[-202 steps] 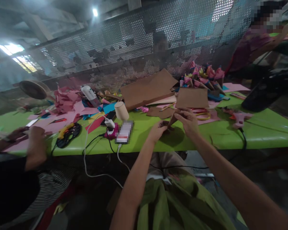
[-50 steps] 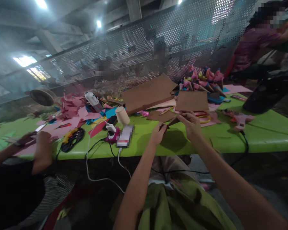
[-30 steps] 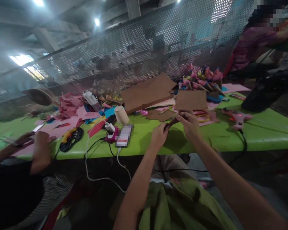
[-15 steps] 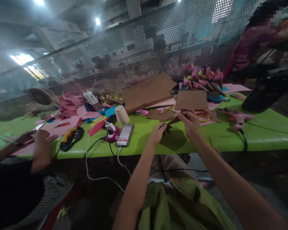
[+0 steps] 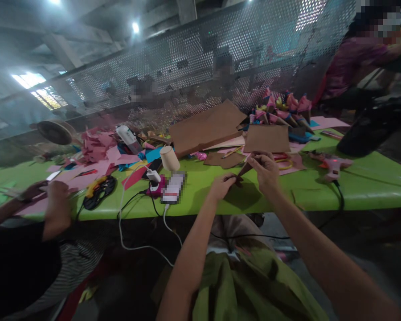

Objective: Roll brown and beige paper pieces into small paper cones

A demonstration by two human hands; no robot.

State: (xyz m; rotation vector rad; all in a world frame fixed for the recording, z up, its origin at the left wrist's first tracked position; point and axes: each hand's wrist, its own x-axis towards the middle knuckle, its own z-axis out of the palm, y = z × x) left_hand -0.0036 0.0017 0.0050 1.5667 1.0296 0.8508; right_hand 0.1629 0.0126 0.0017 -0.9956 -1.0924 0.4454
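Between my hands, just above the green table (image 5: 200, 189), is a small piece of brown paper (image 5: 243, 170), narrow and slanted. My left hand (image 5: 223, 184) pinches its lower end. The fingers of my right hand (image 5: 264, 170) are closed on its upper end. Part of the paper is hidden behind my fingers. Beyond my hands lie a brown cardboard scrap (image 5: 222, 160) with a pencil (image 5: 232, 153) on it. A brown rectangular sheet (image 5: 267, 138) stands behind my right hand, near the yellow handle of scissors (image 5: 285, 165).
A hot glue gun (image 5: 334, 165) with a black cord lies at right. To the left are a phone (image 5: 173, 187) on a cable, a beige paper cup (image 5: 169, 159) and a power adapter (image 5: 153, 178). Pink-topped paper cones (image 5: 287, 109) pile up behind. A co-worker's hands (image 5: 50, 191) are far left.
My left hand has shifted slightly right, towards my right hand. The brown paper is tilted more steeply and looks narrower. My right hand stays nearly in place.
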